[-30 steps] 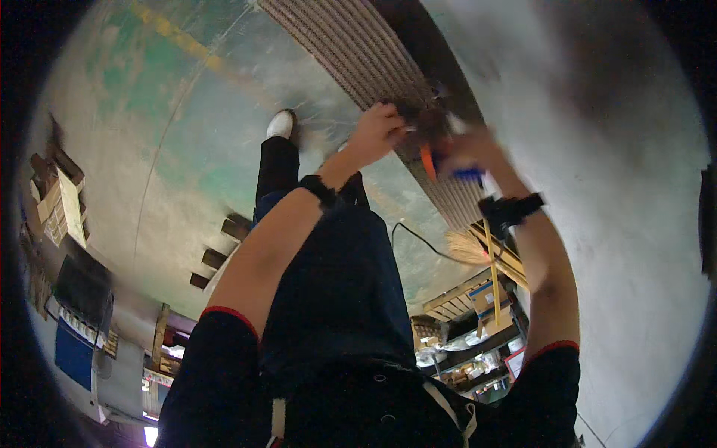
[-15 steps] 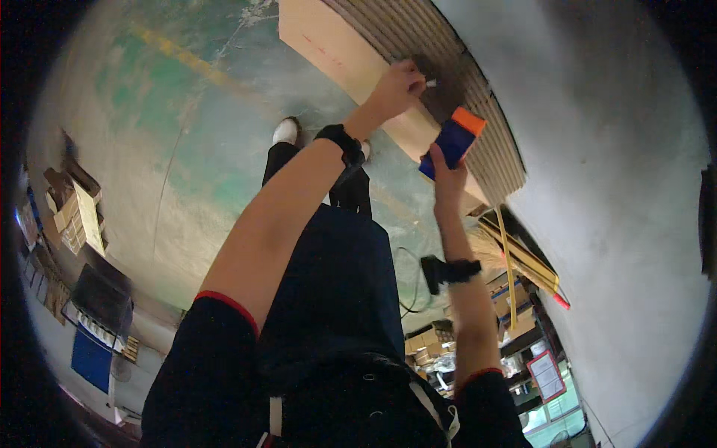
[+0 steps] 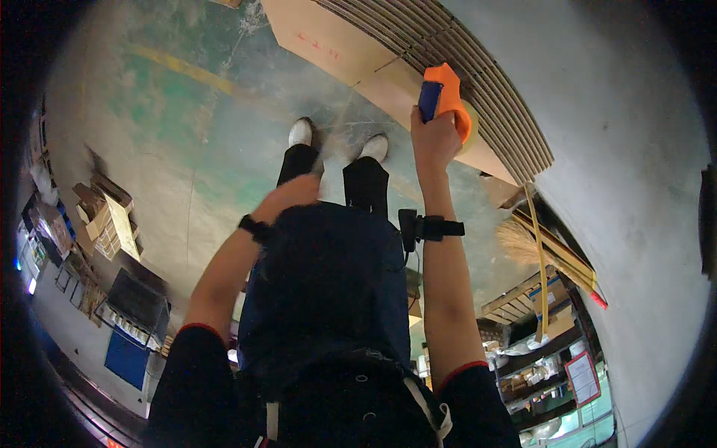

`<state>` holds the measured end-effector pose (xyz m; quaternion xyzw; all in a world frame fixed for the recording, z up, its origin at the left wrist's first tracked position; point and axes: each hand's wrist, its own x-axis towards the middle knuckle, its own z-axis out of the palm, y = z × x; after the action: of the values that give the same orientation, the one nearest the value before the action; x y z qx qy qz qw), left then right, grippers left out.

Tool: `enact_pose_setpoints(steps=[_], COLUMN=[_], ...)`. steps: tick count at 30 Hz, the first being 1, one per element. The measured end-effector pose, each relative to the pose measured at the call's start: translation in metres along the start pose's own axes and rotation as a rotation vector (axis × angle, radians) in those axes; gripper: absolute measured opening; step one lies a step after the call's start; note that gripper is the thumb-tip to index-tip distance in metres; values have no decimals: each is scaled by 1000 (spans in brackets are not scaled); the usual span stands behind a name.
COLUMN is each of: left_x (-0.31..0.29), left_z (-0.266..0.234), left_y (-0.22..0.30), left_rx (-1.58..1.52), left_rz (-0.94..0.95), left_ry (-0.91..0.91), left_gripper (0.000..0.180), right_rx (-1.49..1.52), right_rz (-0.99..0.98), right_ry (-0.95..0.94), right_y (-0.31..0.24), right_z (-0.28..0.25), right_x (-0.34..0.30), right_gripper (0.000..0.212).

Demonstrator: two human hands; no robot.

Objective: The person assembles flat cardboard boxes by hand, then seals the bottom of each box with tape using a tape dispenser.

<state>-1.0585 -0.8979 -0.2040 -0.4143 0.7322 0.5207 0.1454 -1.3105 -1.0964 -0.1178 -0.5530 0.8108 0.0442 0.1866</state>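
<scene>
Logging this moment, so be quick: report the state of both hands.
Left hand: blurred; cannot tell whether open, closed or holding anything.
Right hand: closed, holding the orange-and-blue tape dispenser.

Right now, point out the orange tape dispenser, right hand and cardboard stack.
Orange tape dispenser [image 3: 450,94], head view: on its orange body, beyond the fingers.
Right hand [image 3: 437,140], head view: on the middle of the hand.
Cardboard stack [image 3: 489,86], head view: on its ribbed side.
</scene>
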Motion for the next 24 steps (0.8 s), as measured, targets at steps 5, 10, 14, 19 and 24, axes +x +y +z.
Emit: enact_pose_setpoints(steps=[5,10,14,19,24], left_x=[-61,75,148,172,154], left_z=[-70,-161,-161,-140,-134], left_y=[-87,68,138,123,113], left_rx=[289,39,328,531,350], left_rz=[-869,-158,149,33,136], left_ry=[717,980,902,957,935], left_gripper=[32,51,69,73,61], right_rx=[-19,531,1151,1189,849], right_rz=[-1,76,165,136,12], right_ry=[57,-61,-156,-61,26], right_y=[29,62,98,133,116], right_z=[2,-26,-66,-90,-93], right_x=[-2,-32,-45,-40,-13], right_gripper=[57,45,23,21,42])
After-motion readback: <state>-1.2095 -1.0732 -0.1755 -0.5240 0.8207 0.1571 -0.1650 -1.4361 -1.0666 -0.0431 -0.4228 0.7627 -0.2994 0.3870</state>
